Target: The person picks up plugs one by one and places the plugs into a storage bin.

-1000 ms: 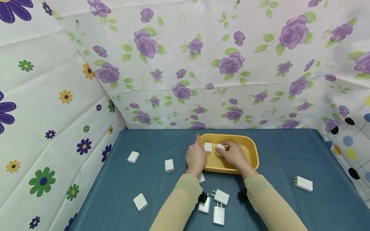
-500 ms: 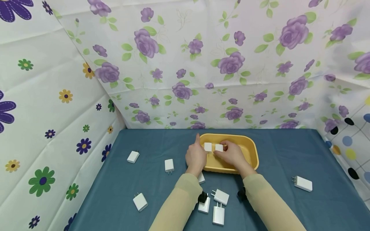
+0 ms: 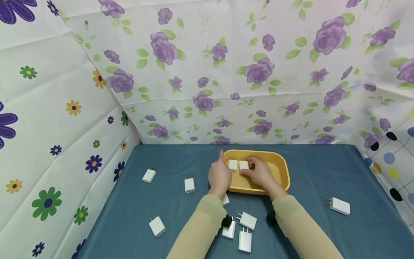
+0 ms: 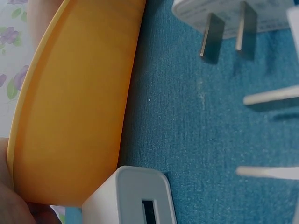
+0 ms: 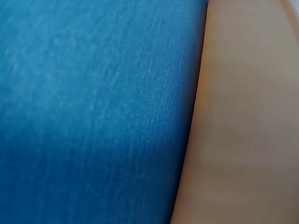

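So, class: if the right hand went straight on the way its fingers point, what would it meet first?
Probably the neighbouring white charger in the yellow tray, just left of the held charger in the right hand, though depth is unclear from above.

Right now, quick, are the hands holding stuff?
Left hand: holding the yellow tray by its edge.
Right hand: holding a white charger inside the tray.

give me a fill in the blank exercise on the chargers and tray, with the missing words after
The right hand holds a charger that is ____ in colour.
In the head view, ____ chargers show inside the yellow tray.
On the cloth, a single charger lies to the ____ of the tray.

Missing words: white; two; right
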The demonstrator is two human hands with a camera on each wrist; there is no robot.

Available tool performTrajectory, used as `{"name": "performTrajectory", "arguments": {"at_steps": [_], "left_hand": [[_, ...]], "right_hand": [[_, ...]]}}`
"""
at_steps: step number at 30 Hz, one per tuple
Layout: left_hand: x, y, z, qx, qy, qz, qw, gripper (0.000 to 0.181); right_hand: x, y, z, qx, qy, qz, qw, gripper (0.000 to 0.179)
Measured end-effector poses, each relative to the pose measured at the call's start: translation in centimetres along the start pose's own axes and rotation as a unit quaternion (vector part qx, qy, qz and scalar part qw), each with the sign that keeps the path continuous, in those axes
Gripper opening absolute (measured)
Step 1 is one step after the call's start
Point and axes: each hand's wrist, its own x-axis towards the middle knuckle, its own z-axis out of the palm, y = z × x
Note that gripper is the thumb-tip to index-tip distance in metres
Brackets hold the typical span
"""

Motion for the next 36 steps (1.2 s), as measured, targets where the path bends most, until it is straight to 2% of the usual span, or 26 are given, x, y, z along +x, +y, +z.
{"name": "performTrajectory", "arguments": {"at_steps": [7, 28, 36], "left_hand": [[-0.02, 0.03, -0.02, 0.001, 0.002, 0.0, 1.0, 0.069], [-0.02, 0.08, -0.02, 0.01, 0.002, -0.001, 1.0, 0.06], [-0.04, 0.07, -0.03, 0.009, 0.002, 0.001, 1.0, 0.065]], "right_hand": [[0.01, 0.01, 0.09, 0.002, -0.002, -0.008, 1.0, 0.057], [0.06, 0.08, 0.28, -0.001, -0.001, -0.01, 0.9999, 0.055], [0.04, 0.06, 0.37, 0.003, -0.005, -0.006, 1.0, 0.056]]}}
